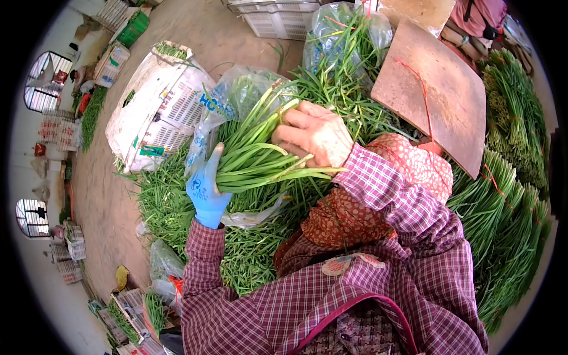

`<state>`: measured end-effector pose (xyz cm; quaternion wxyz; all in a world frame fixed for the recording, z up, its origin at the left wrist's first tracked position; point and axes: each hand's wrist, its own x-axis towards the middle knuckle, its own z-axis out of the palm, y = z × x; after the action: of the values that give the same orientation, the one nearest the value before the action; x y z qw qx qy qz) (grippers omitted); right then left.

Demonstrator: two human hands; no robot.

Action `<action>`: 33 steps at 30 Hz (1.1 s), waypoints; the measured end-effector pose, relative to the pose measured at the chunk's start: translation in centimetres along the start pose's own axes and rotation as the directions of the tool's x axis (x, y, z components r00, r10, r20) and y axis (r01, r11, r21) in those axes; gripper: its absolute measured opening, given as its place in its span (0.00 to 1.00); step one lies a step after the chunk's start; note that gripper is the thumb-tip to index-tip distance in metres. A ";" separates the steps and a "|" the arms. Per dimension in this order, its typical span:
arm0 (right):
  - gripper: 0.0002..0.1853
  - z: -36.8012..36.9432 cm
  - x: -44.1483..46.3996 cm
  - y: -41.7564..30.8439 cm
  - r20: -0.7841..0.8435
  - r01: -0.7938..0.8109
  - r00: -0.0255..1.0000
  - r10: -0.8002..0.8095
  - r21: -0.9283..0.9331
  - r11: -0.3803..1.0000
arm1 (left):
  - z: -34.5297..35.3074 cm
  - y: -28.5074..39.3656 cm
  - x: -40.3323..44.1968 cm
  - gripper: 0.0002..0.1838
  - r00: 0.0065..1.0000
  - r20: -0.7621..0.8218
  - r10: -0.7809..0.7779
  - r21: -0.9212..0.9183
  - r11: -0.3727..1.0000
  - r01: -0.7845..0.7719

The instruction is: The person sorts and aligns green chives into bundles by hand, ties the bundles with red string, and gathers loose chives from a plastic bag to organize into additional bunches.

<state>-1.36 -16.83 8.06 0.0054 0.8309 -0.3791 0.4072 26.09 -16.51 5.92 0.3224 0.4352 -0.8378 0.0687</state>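
Observation:
A bunch of long green stalks (251,151) lies across the middle of the head view. My left hand (208,186), in a blue glove, holds the bunch from the left, with its thumb pointing up and its other fingers hidden beneath the stalks. Bare and curled, my right hand (313,135) grips the pale stalk ends on the right side of the bunch. Behind and below both hands spreads a heap of loose green leaves (254,248), with a clear plastic bag (236,89) just beyond the bunch.
A board (435,89) with a red string leans at the right. Beyond it are tied green bundles (497,219). A white covered crate (157,106) stands at the left, another crate (275,21) at the top. Part of another person (473,23) shows at the upper right.

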 end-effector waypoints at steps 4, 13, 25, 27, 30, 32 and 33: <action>0.06 0.1 -0.9 2.1 -0.074 -0.164 0.981 0.178 0.163 0.973 | 0.1 -1.3 -0.4 0.34 0.999 -0.024 0.028 0.022 0.999 -0.028; 0.09 -5.1 -4.4 5.2 0.013 -0.365 0.912 0.409 -0.427 0.827 | -1.5 -3.9 -2.4 0.36 0.991 0.032 -0.127 0.060 0.990 0.125; 0.09 1.1 0.9 -1.1 0.059 -0.301 0.953 0.298 0.072 0.951 | -1.2 -1.7 -0.6 0.35 0.997 -0.068 0.030 0.105 0.994 -0.022; 0.12 1.9 0.5 -1.3 0.059 -0.357 0.932 0.357 -0.010 0.934 | -1.1 -1.7 -0.7 0.33 1.000 -0.026 0.017 0.125 0.992 -0.014; 0.18 1.8 0.8 -1.1 0.126 -0.490 0.870 0.477 0.111 0.864 | -0.6 -1.8 -0.5 0.34 0.992 -0.095 0.081 0.138 0.988 -0.068; 0.19 1.8 1.0 -1.1 0.199 -0.578 0.815 0.544 0.221 0.786 | -1.0 -1.6 -0.5 0.34 0.997 -0.051 0.059 0.160 0.986 -0.050; 0.19 2.1 0.9 -0.9 0.198 -0.580 0.814 0.546 0.220 0.785 | -1.1 -1.5 -0.5 0.34 0.999 -0.008 0.035 0.181 0.983 -0.033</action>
<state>0.99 -17.38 7.55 -0.2529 0.6960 -0.5504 0.3857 27.99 -16.66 6.21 0.2849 0.4479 -0.8337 0.1522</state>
